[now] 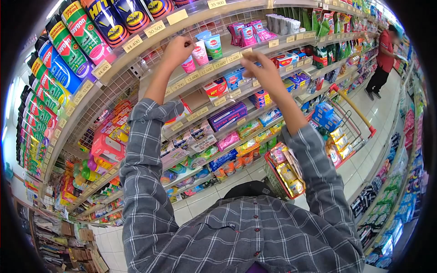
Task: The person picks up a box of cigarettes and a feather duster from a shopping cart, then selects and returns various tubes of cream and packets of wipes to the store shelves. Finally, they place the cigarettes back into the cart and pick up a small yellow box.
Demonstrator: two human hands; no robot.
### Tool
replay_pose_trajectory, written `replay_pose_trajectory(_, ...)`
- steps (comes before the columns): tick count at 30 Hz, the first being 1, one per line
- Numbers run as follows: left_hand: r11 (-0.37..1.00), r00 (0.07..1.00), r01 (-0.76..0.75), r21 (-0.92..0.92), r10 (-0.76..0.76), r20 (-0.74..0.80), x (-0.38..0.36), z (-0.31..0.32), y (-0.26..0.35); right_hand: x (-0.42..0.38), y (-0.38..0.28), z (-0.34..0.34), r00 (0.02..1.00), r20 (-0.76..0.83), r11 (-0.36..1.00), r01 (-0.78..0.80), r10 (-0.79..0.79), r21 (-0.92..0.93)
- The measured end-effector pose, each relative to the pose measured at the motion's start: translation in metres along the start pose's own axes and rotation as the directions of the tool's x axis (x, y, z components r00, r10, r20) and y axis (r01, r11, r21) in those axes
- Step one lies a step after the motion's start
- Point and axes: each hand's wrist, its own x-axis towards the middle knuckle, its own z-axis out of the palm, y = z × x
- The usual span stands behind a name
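My left hand (178, 49) is raised at the upper shelf beside several squeeze tubes, its fingers curled in. Whatever it might hold is hidden. Close to it stand a pink-and-blue tube (188, 64), a pink-and-white tube (199, 53) and a blue-and-green tube (212, 47). In front of the shelf's price strip (214, 66) hovers my right hand (262, 69), thumb and fingers bent but apart, with nothing seen between them. Pink sachets (248, 35) sit farther along that same shelf, with a row of grey-white packs (280, 22) beyond.
Spray cans (75, 41) line the shelf at upper left. Lower shelves carry boxes, such as a purple box (227, 116). A shopping cart (353, 113) and a basket of packets (287, 170) stand at right. A person in a red shirt (387, 52) stands down the aisle.
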Motion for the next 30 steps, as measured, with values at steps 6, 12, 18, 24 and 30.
replay_pose_trajectory(6, 0.997, 0.999, 0.047, -0.067, -0.049, -0.022, -0.004, -0.005, 0.011, 0.095, 0.012, 0.033, 0.987, 0.065, 0.981, -0.153, 0.146, 0.120)
replay_pose_trajectory(12, 0.996, 0.996, 0.083, 0.009, -0.083, -0.030, -0.007, -0.004, 0.011, 0.122, 0.036, 0.037, 0.960, 0.146, 0.939, -0.267, 0.239, 0.217)
replay_pose_trajectory(18, 0.994, 0.995, 0.102, -0.043, -0.103, -0.012, -0.009, -0.012, 0.024, 0.130, 0.040, 0.033, 0.965, 0.156, 0.951, -0.239, 0.211, 0.197)
replay_pose_trajectory(24, 0.994, 0.996, 0.068, -0.080, -0.072, -0.048, -0.007, -0.004, 0.017, 0.129, 0.035, 0.036, 0.966, 0.189, 0.978, -0.194, 0.178, 0.071)
replay_pose_trajectory(30, 0.994, 0.996, 0.059, -0.091, -0.064, -0.058, -0.010, -0.007, 0.017, 0.143, 0.041, 0.025, 0.957, 0.262, 0.991, -0.134, 0.124, 0.022)
